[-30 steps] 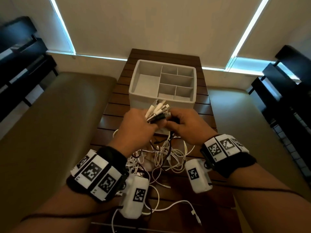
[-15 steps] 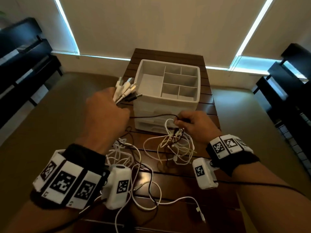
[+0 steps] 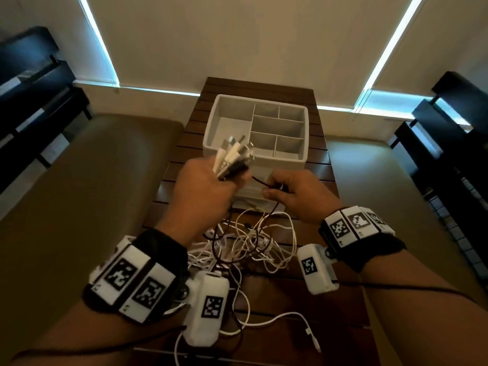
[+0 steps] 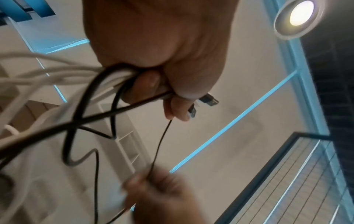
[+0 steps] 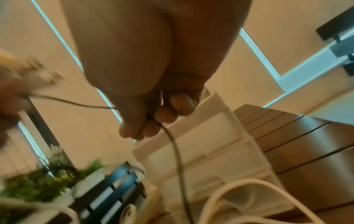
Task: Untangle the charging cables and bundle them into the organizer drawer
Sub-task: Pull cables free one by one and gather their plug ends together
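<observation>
You are gripping a fistful of plugs (image 3: 233, 158) in your left hand (image 3: 208, 188), ends fanning up toward the organizer (image 3: 257, 133) at the far end of the worktop (image 3: 311, 307). Your right hand (image 3: 295, 194) is pinching one thin black cable (image 3: 260, 181), running left to right between your two grips. The white and dark cables (image 3: 253, 244) are hanging in loops on the near side, below both hands. Your right hand is nearer that knot, so drawing the black cable rightward looks like the way out.
</observation>
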